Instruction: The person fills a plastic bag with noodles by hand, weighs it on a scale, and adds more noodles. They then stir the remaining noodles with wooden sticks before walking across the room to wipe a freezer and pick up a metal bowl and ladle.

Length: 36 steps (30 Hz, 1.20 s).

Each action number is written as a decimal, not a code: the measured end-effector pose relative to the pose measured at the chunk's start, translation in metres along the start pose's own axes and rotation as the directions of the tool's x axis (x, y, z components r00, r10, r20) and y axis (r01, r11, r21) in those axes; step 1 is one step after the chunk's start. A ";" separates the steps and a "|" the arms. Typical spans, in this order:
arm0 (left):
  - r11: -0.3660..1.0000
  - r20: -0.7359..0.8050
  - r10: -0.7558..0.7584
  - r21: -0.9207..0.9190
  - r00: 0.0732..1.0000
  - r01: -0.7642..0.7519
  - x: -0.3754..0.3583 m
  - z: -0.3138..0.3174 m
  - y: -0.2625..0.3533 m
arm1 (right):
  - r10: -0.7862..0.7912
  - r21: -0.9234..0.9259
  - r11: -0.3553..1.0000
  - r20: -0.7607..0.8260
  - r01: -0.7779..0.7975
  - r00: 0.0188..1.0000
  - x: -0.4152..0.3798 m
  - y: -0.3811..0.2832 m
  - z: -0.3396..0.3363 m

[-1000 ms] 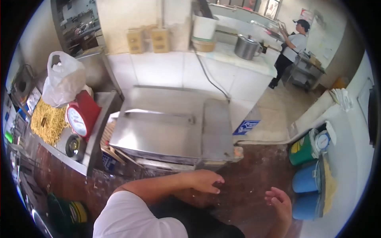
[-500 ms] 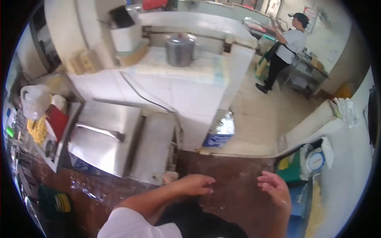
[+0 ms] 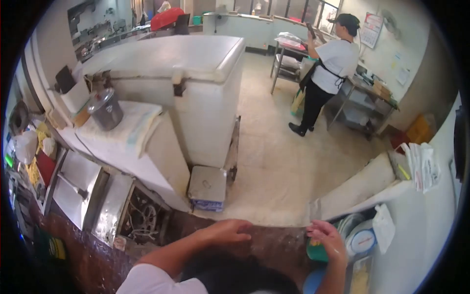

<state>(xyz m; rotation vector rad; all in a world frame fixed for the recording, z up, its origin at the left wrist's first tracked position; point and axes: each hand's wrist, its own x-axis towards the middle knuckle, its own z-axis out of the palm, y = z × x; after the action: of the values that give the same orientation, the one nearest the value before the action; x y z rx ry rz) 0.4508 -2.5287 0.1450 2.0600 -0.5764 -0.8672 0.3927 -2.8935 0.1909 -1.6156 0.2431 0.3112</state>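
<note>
In the lower middle of the head view, my left hand (image 3: 230, 232) hangs over the dark red floor (image 3: 274, 237), holding nothing, its fingers slightly bent and the thumb apart. My right hand (image 3: 327, 237) is further right, empty, with fingers spread and curled. It overlaps the view of a green container (image 3: 317, 252) and lies near a round blue-and-white dial scale (image 3: 364, 240). Neither hand visibly touches an object.
A white chest freezer (image 3: 210, 108) and a lidded metal pot (image 3: 105, 110) stand left of a pale floor passage. Beyond it, a person (image 3: 333, 68) stands by a metal table. A box (image 3: 207, 188) sits at the passage's left edge. White bags (image 3: 421, 166) hang right.
The view has turned and advanced toward the passage. The pot and steel counters now lie further left, and the freezer shows fully. My hands stay raised and empty.
</note>
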 end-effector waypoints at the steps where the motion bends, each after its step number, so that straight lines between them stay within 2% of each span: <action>1: 0.993 -0.014 0.066 -0.099 0.998 -0.067 0.016 0.008 -0.009 | 0.034 -0.029 0.999 0.074 -0.032 0.997 0.025 -0.013 -0.014; 2: 0.992 -0.036 0.063 -0.106 0.997 -0.067 0.024 0.004 -0.004 | 0.029 -0.043 0.999 0.091 -0.025 0.995 0.048 -0.029 -0.023; 4: 0.995 0.018 -0.045 -0.091 0.999 0.046 0.041 -0.004 -0.001 | 0.028 -0.125 0.992 0.222 0.000 0.975 0.092 -0.060 -0.031; 5: 0.995 0.010 -0.046 -0.094 0.999 0.047 0.050 -0.007 -0.006 | 0.010 -0.133 0.991 0.276 0.028 0.961 0.113 -0.071 -0.033; 7: 0.963 -0.122 -0.122 -0.255 0.985 0.088 0.073 -0.015 -0.020 | -0.020 -0.179 0.980 0.335 0.084 0.942 0.159 -0.091 -0.037; 8: 0.964 -0.120 -0.117 -0.252 0.986 0.084 0.087 -0.022 -0.021 | -0.045 -0.223 0.964 0.392 0.143 0.919 0.180 -0.098 -0.040; 10: 0.937 -0.123 -0.196 -0.317 0.973 0.148 0.123 -0.043 -0.022 | -0.024 -0.220 0.968 0.407 0.124 0.913 0.221 -0.115 -0.046; 12: 0.944 -0.128 -0.168 -0.308 0.977 0.122 0.158 -0.078 -0.008 | 0.007 -0.220 0.971 0.422 0.095 0.907 0.261 -0.139 -0.054; 15: 0.979 -0.097 -0.075 -0.194 0.992 0.055 0.208 -0.122 0.013 | 0.088 -0.313 0.949 0.399 0.045 0.913 0.306 -0.175 -0.069; 18: 0.978 -0.090 -0.074 -0.200 0.993 0.055 0.245 -0.175 0.031 | 0.087 -0.381 0.921 0.405 0.082 0.910 0.342 -0.211 -0.082; 20: 0.983 -0.126 -0.098 -0.165 0.987 0.076 0.255 -0.211 0.043 | 0.056 -0.340 0.937 0.389 0.087 0.919 0.359 -0.233 -0.085; 23: 0.980 -0.293 -0.159 -0.166 0.943 0.114 0.253 -0.258 0.066 | 0.059 -0.284 0.957 0.391 0.059 0.919 0.379 -0.256 -0.083; 27: 0.978 -0.345 -0.147 -0.189 0.927 0.085 0.259 -0.269 0.052 | 0.106 -0.330 0.942 0.460 0.058 0.882 0.411 -0.270 -0.089; 29: 0.970 -0.269 -0.225 -0.150 0.937 0.190 0.266 -0.270 0.051 | 0.107 -0.345 0.935 0.494 0.082 0.863 0.428 -0.282 -0.094; 30: 0.970 -0.272 -0.223 -0.155 0.936 0.186 0.270 -0.271 0.055 | 0.108 -0.351 0.933 0.495 0.085 0.862 0.439 -0.283 -0.097; 32: 0.952 -0.225 -0.297 -0.145 0.928 0.270 0.277 -0.271 0.066 | 0.091 -0.286 0.955 0.532 0.077 0.842 0.466 -0.283 -0.103; 36: 0.919 -0.241 -0.374 -0.226 0.896 0.323 0.304 -0.269 0.078 | 0.092 -0.296 0.949 0.589 0.109 0.803 0.516 -0.291 -0.113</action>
<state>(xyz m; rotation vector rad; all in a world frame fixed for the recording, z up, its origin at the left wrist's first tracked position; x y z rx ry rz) 0.8443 -2.6359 0.2119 2.0993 0.0339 -0.7743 0.9820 -2.9701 0.2928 -1.7432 -0.3215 0.8730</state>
